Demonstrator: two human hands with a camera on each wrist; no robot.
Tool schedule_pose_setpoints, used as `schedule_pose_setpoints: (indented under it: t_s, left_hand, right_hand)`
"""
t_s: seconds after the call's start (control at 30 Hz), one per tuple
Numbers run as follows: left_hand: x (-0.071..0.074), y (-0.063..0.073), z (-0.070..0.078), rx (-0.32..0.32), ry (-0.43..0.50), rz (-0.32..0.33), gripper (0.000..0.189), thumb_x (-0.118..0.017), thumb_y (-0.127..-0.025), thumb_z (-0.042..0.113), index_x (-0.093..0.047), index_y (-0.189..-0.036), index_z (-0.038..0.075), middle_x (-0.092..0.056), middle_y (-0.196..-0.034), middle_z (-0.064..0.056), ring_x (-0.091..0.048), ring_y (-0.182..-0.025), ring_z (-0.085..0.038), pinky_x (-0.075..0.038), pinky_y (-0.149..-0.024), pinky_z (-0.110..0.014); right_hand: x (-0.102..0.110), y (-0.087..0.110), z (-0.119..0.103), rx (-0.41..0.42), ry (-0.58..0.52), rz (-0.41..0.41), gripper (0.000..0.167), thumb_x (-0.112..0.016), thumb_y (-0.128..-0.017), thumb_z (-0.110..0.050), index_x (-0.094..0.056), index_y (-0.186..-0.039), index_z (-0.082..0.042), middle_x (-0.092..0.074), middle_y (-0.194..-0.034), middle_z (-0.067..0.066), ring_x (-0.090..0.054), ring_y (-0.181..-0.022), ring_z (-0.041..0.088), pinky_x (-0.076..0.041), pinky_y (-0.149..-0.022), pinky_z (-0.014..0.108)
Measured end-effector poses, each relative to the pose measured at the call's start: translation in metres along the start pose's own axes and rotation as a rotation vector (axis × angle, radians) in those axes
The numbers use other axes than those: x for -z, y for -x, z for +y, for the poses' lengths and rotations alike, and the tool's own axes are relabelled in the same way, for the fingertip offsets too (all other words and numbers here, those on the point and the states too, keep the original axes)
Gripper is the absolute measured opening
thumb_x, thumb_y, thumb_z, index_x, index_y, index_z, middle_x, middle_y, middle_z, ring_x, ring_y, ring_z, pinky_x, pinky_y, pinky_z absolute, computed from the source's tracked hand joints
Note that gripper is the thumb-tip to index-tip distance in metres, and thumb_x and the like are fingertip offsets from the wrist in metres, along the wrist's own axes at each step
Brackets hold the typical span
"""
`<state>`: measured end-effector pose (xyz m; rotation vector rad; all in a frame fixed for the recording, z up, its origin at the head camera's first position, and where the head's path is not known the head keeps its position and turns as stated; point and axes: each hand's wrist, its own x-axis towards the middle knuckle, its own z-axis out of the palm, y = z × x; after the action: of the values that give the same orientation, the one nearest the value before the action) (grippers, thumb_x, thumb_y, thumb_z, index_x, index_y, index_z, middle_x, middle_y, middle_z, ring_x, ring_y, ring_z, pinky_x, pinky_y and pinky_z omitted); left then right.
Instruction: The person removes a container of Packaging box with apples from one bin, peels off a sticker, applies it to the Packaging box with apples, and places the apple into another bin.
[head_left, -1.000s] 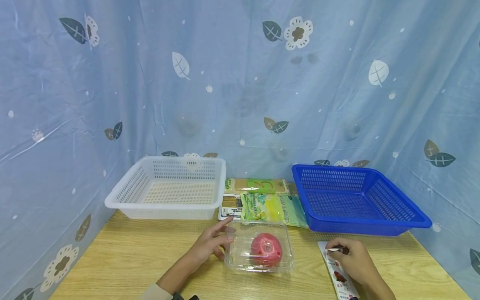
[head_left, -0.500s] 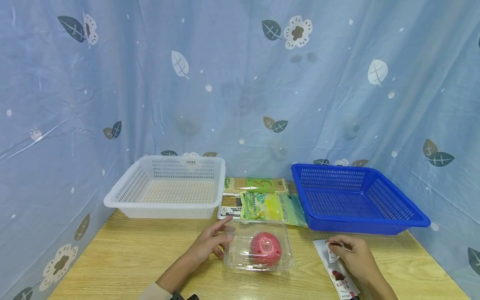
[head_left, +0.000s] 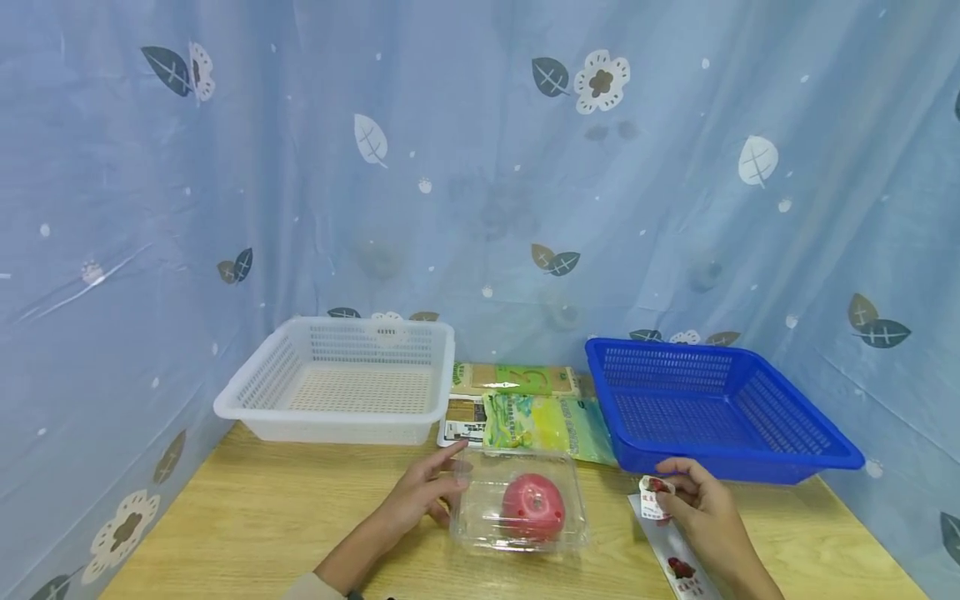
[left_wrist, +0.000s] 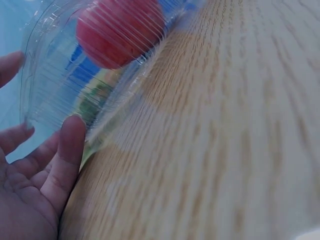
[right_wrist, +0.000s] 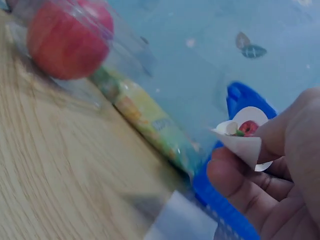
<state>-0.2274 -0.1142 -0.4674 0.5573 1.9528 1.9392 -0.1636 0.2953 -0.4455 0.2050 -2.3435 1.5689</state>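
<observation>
A clear plastic clamshell box (head_left: 480,508) with a red apple (head_left: 533,507) inside sits on the table. My left hand (head_left: 420,493) touches the box's left side with its fingers spread and fairly straight, seen also in the left wrist view. Between thumb and fingertips, my right hand (head_left: 705,517) pinches a small white sticker (head_left: 649,506) printed with red fruit. In the right wrist view the sticker (right_wrist: 243,142) has a curled edge. Below that hand lies a white strip of stickers (head_left: 670,546) with the same kind of print, partly covered by the hand.
A white basket (head_left: 337,427) stands back left and a blue basket (head_left: 720,460) back right. Between them lie a yellow-green packet (head_left: 551,423), a brown and green packet (head_left: 517,379) and a white-brown packet (head_left: 462,419). A blue patterned curtain (head_left: 465,208) hangs behind.
The right hand has lifted the sticker off the strip and moved it slightly up, its printed face now showing. The left hand and the box have stayed in place.
</observation>
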Motion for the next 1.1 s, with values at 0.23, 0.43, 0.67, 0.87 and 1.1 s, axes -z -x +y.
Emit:
schedule_pose_setpoints:
  t_s: [0.23, 0.43, 0.67, 0.87, 1.1]
  left_hand:
    - [-0.002, 0.001, -0.004, -0.005, -0.005, 0.022, 0.073, -0.064, -0.097, 0.024, -0.03, -0.159, 0.007, -0.05, -0.14, -0.021, -0.062, -0.077, -0.017, -0.057, -0.059, -0.025]
    - [-0.003, 0.002, -0.007, -0.011, -0.008, 0.019, 0.072, -0.064, -0.097, 0.024, -0.031, -0.159, 0.006, -0.049, -0.141, -0.025, -0.063, -0.076, -0.016, -0.057, -0.059, -0.025]
    - [-0.003, 0.003, -0.005, -0.021, -0.002, 0.015, 0.071, -0.062, -0.097, 0.023, -0.03, -0.159, 0.005, -0.048, -0.141, -0.028, -0.063, -0.075, -0.013, -0.057, -0.058, -0.024]
    - [-0.004, 0.002, -0.005, -0.022, 0.002, 0.019, 0.074, -0.064, -0.097, 0.024, -0.03, -0.159, 0.004, -0.049, -0.139, -0.025, -0.063, -0.075, -0.014, -0.057, -0.058, -0.024]
    - [-0.003, 0.0, -0.005, -0.025, 0.003, 0.021, 0.072, -0.064, -0.097, 0.023, -0.03, -0.159, 0.005, -0.048, -0.141, -0.027, -0.062, -0.076, -0.015, -0.057, -0.057, -0.025]
  right_hand:
    - [-0.008, -0.002, -0.01, 0.053, -0.17, -0.025, 0.022, -0.062, -0.091, 0.015, -0.042, -0.095, 0.008, -0.072, -0.09, 0.007, -0.072, -0.081, 0.014, -0.06, -0.055, 0.034]
    - [-0.019, 0.004, -0.021, 0.094, -0.119, -0.074, 0.005, -0.065, -0.094, 0.006, -0.061, -0.092, 0.005, -0.073, -0.097, 0.01, -0.071, -0.08, 0.014, -0.058, -0.054, 0.034]
    - [-0.035, -0.001, -0.038, 0.194, -0.1, -0.161, 0.012, -0.067, -0.093, 0.006, -0.069, -0.104, 0.003, -0.072, -0.101, 0.007, -0.061, -0.063, 0.019, -0.056, -0.054, 0.033]
    - [-0.047, -0.013, -0.053, 0.217, -0.072, -0.226, 0.019, -0.071, -0.089, 0.005, -0.068, -0.108, 0.0, -0.071, -0.098, 0.012, -0.062, -0.066, 0.014, -0.058, -0.057, 0.032]
    - [-0.062, -0.021, -0.071, 0.208, -0.122, -0.271, 0.026, -0.073, -0.086, 0.007, -0.067, -0.111, 0.004, -0.07, -0.1, 0.018, -0.065, -0.071, 0.012, -0.061, -0.063, 0.032]
